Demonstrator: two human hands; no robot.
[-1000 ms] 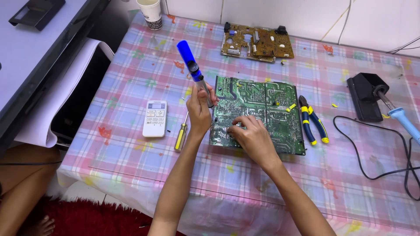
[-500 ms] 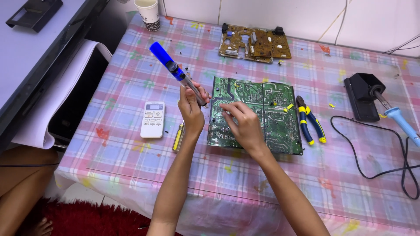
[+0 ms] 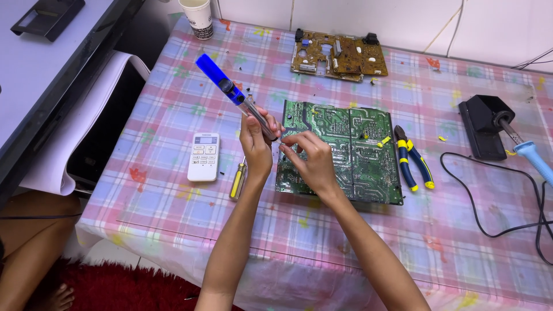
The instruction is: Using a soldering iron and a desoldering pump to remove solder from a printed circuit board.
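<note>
Head view: one camera looking down on a bench (image 3: 173, 115) under a pink and blue checked cloth.
Left hand: the left hand (image 3: 256, 147) is raised above the bench, its fingers (image 3: 249, 124) closed round a blue-handled tool (image 3: 233, 92).
Tool: the blue-handled tool slants up and away to the left of the fingers, blue grip high, clear barrel and tip low at the fingers.
Right hand: the right hand (image 3: 311, 161) sits just right of the left one, fingertips (image 3: 286, 140) pinched together at the tool's tip; whether they grip something small there cannot be told.
Green board: a green circuit board (image 3: 357, 155) lies flat under and to the right of the right hand, solder side up; its left edge is just below both sets of fingers.
Left of the fingers: a yellow-handled screwdriver (image 3: 237, 179) lies just beside the left wrist, and a white remote control (image 3: 204, 156) lies a little farther left.
Right of the fingers: blue and yellow pliers (image 3: 413, 158) lie just beside the green board's right edge; farther right stands a black stand (image 3: 483, 126) holding a soldering iron (image 3: 527, 150) with a light blue handle, its black cord (image 3: 489, 219) looping on the cloth.
Beyond the fingers: a brown circuit board (image 3: 339, 55) lies near the wall, and a paper cup (image 3: 199, 17) stands at the far left corner.
</note>
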